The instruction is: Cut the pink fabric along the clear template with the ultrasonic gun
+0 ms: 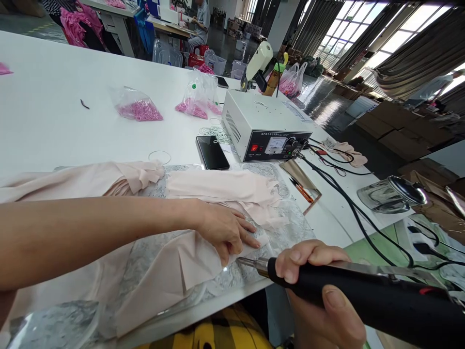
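My left hand [228, 231] presses down on a strip of pale pink fabric [174, 271], with some fingers stretched out and the thumb and index finger bent close to its edge. In my right hand [323, 281] is a black hand-held ultrasonic welder [381, 295], gripped around its body. Its metal tip points left, right beside my left fingertips at the fabric edge. Below the fabric lies a grey marbled, shiny mat [298, 232]. More pink fabric lies beyond my hand, one folded piece [221, 186] and a layered pile [119, 177] at left.
Behind the fabric stands a control box [272, 131] with a meter, its cables running right. A phone [212, 152], bags of pink bits [140, 109], an orange-handled tool in a tray [301, 190] and a glass jar [388, 196] are on the white table [54, 106]. A person [201, 22] sits farther back.
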`<state>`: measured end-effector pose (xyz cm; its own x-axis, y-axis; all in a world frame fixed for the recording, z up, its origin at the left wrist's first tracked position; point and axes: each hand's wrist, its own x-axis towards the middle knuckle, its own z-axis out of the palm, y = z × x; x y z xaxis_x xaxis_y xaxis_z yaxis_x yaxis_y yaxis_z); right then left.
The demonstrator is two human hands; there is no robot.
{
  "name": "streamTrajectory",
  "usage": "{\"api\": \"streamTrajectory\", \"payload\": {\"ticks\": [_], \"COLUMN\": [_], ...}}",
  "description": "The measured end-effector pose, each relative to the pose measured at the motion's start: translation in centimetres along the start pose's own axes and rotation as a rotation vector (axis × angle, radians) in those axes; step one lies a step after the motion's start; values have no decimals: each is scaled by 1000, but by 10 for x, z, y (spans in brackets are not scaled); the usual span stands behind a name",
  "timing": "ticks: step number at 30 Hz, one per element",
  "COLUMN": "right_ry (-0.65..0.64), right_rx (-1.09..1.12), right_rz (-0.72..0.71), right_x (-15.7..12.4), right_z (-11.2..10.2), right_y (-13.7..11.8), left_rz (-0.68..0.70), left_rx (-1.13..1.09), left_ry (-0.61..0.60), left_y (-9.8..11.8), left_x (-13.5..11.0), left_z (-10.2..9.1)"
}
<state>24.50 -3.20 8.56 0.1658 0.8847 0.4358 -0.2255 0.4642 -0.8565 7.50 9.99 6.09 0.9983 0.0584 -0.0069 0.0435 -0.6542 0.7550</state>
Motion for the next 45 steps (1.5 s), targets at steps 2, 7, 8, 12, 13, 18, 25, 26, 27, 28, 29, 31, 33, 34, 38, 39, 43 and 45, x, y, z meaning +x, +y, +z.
{"api": "streamTrajectory", "payload": {"ticks": [2,7,8,12,13,18,25,26,27,28,29,31,33,34,38,39,43,45], "right_ry": [-15,-41,-46,-74,-76,-85,-98,-101,-101,-93,-76,-3,78,105,149,180,292,306], "right_rx": [16,21,14,-9,-8,27,24,22,25,32,42,63,79,83,99,106,168,210], "right_rz": [5,10,4,-6,-7,-1,3,7,9,9,13,23,16,2,-76,-84,-86,-68], "right_x": [-1,-2,-1,0,0,-3,-5,-5,-6,-6,-7,-7,-5,-4,7,10,17,19], "right_z": [2,6,6,6,6,8,10,10,10,9,7,2,-8,-14,-38,-43,-49,-46], "right_y": [0,1,1,0,0,0,2,2,2,1,0,-4,-7,-9,-9,-8,-1,5], "left_rz": [-5,3,4,5,6,1,10,12,14,16,17,18,14,12,-117,-216,-361,-283], "left_rx": [-8,-14,-12,6,13,55,136,150,164,178,192,221,247,270,477,533,688,739], "left_ry": [-7,-5,1,10,4,-50,-90,-93,-97,-101,-106,-118,-122,-103,158,217,409,475], "left_y": [0,-1,-1,-1,-1,-1,2,2,2,2,3,6,14,20,48,54,66,70], "left_x": [0,0,0,-1,-1,0,0,0,1,1,1,0,-2,-4,-14,-16,-24,-28], "left_z": [0,0,0,1,1,0,0,0,0,-1,-2,-5,-7,-7,18,30,82,98]}}
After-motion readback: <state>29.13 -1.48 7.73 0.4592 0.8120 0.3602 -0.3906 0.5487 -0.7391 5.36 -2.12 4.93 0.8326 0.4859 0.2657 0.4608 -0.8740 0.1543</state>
